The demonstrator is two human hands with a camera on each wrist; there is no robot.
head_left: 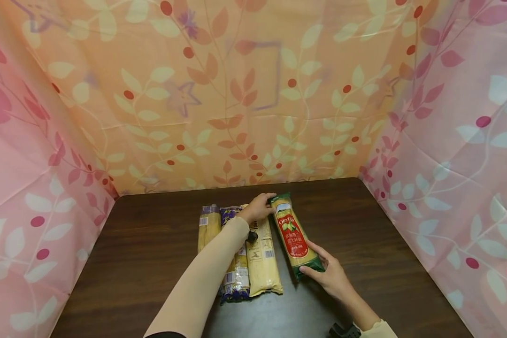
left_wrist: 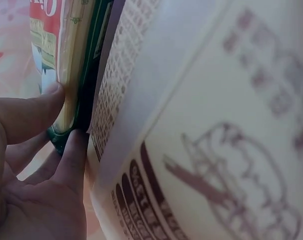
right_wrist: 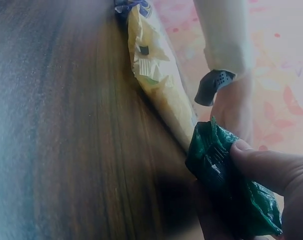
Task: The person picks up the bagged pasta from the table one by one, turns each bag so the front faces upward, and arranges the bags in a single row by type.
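A long pack of spaghetti (head_left: 290, 230) with a red label and green ends lies slanted at the right of a row of packs. My left hand (head_left: 257, 209) holds its far end; in the left wrist view the thumb is on the front and fingers (left_wrist: 71, 157) are at the green edge. At the near end, my right hand (head_left: 330, 274) grips the green wrapper (right_wrist: 219, 160), thumb on top. Directly left is a cream pack (head_left: 264, 265) with brown print, partly covered by my left wrist. It fills much of the left wrist view.
Further left lie a purple-ended noodle pack (head_left: 235, 281), crossed by my left forearm, and another yellow pack (head_left: 209, 229). All are on a dark wooden table (head_left: 152, 244). Flowered curtains (head_left: 219, 94) stand behind and at both sides.
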